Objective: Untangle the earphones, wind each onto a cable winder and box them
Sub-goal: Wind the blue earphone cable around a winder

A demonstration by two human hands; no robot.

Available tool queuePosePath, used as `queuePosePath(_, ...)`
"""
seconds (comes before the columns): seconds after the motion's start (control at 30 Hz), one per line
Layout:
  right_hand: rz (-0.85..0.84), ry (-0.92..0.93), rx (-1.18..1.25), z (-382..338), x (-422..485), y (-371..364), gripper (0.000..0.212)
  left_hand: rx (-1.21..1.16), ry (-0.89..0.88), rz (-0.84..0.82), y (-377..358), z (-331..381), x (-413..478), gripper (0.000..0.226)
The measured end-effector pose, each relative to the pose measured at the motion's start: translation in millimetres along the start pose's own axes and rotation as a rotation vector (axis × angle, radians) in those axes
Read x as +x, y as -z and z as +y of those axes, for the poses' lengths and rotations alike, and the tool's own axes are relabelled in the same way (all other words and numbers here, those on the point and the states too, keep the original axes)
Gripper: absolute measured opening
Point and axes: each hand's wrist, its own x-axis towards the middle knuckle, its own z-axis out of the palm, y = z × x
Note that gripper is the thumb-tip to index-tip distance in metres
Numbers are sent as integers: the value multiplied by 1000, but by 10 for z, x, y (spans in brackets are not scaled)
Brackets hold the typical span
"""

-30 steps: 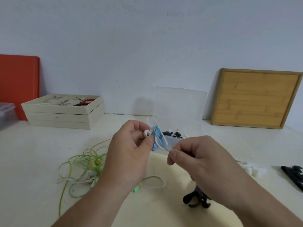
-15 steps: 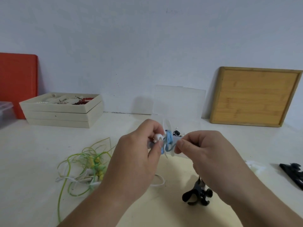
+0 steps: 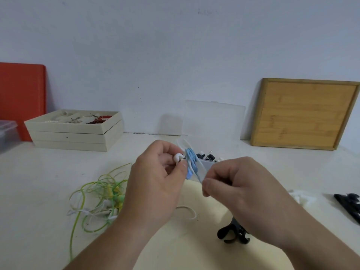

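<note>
My left hand (image 3: pixel 155 184) grips a white cable winder (image 3: pixel 178 157) with a blue earphone cable (image 3: pixel 191 162) wrapped round it, held above the table. My right hand (image 3: pixel 239 188) pinches the loose end of that blue cable just right of the winder. A tangle of green, yellow and white earphones (image 3: pixel 101 197) lies on the table to the left. Behind my hands stands a clear plastic box (image 3: pixel 209 164) with its lid (image 3: pixel 214 121) up and dark and white pieces inside. A black winder (image 3: pixel 231 233) lies under my right wrist.
Stacked cream trays (image 3: pixel 76 133) with beads stand at the back left beside a red board (image 3: pixel 21 98). A bamboo board (image 3: pixel 303 115) leans on the wall at right. White winders (image 3: pixel 301 198) and a black winder (image 3: pixel 348 206) lie at right. A white cable loop (image 3: pixel 187 213) lies between my arms.
Both hands rose and drew close together, then eased apart a little. The winder turned in my left hand as my right hand drew the blue cable round it.
</note>
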Motion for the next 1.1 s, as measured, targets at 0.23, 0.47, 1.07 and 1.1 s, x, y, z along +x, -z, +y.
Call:
queuePosePath(0.23,42,92,27,28,-4,4,26,63,-55,-132,-32,-1,-42,16)
queuePosePath(0.47,209,-57,431,176,62,154,26,213,-162,-320,20,78,-85,20)
queuePosePath(1.07,-95,-140,76,318,125,44,27,-206,-26,-214,29,57,3,16)
queuePosePath(1.1,-118,-119,63,317,122,44,25,-192,-22,-195,27,46,11,16)
